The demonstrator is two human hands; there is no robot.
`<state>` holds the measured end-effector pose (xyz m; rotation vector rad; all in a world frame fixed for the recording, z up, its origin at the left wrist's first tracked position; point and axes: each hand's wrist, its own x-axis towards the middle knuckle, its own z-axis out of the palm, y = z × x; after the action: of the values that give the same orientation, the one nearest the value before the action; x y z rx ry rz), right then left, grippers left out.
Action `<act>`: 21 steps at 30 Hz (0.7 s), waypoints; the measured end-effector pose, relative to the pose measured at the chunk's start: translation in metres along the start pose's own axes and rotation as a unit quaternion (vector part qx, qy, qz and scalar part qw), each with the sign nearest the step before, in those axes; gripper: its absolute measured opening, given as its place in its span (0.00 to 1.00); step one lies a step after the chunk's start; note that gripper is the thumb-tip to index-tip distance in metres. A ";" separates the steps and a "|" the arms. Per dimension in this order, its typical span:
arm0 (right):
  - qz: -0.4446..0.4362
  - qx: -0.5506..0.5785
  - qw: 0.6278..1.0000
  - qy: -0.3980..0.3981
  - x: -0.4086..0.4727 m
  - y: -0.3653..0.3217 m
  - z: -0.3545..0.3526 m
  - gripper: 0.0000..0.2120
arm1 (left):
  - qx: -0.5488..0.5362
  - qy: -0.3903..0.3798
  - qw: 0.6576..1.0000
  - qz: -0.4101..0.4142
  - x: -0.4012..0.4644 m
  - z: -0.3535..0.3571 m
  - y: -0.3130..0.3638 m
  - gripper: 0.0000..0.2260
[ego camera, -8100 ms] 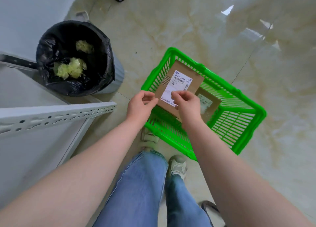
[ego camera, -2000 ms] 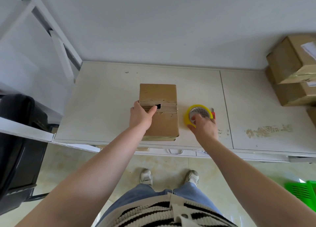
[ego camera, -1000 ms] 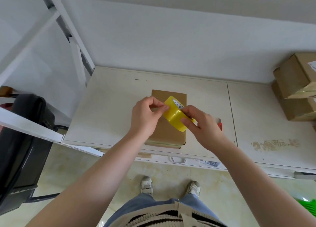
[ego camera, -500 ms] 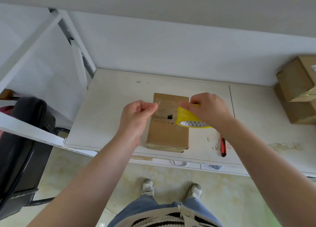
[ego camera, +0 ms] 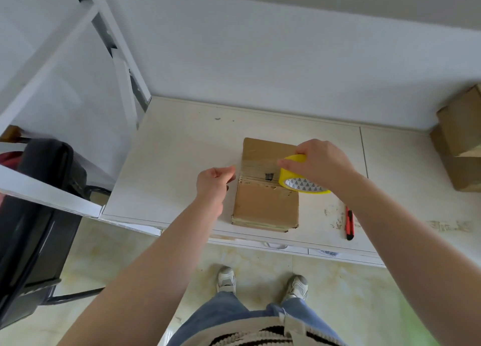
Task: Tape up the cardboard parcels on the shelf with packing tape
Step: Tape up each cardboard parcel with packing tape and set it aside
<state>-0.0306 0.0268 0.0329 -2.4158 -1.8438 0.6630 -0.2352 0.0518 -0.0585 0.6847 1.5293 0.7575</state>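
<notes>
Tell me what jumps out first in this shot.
The yellow tape roll, gripped by the right hand over the cardboard parcel mid-shelf. The left hand pinches at the parcel's left edge. A red utility knife lies to the right.

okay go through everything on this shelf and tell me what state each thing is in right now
Parcel: flat on shelf, hole in top.
Tape roll: right hand holds it over the parcel.
Left hand: pinching, apparently the tape's end.
Utility knife: lying untouched.
Stacked boxes: right end, untouched.
</notes>
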 end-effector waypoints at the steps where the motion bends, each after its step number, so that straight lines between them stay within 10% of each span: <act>1: 0.001 0.001 1.000 0.001 0.001 0.000 0.001 0.23 | 0.004 -0.001 1.000 -0.003 0.002 0.001 -0.002 0.07; 12: -0.004 -0.015 1.000 0.002 0.001 -0.002 0.006 0.21 | -0.008 0.031 0.999 0.009 0.005 0.015 -0.017 0.09; 21: -0.014 -0.019 1.000 0.007 0.001 -0.003 0.010 0.22 | 0.314 0.076 0.911 0.257 0.008 0.010 -0.024 0.03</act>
<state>-0.0369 0.0259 0.0242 -2.4055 -1.8986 0.6122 -0.2256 0.0446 -0.0828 1.5864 1.7715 0.7047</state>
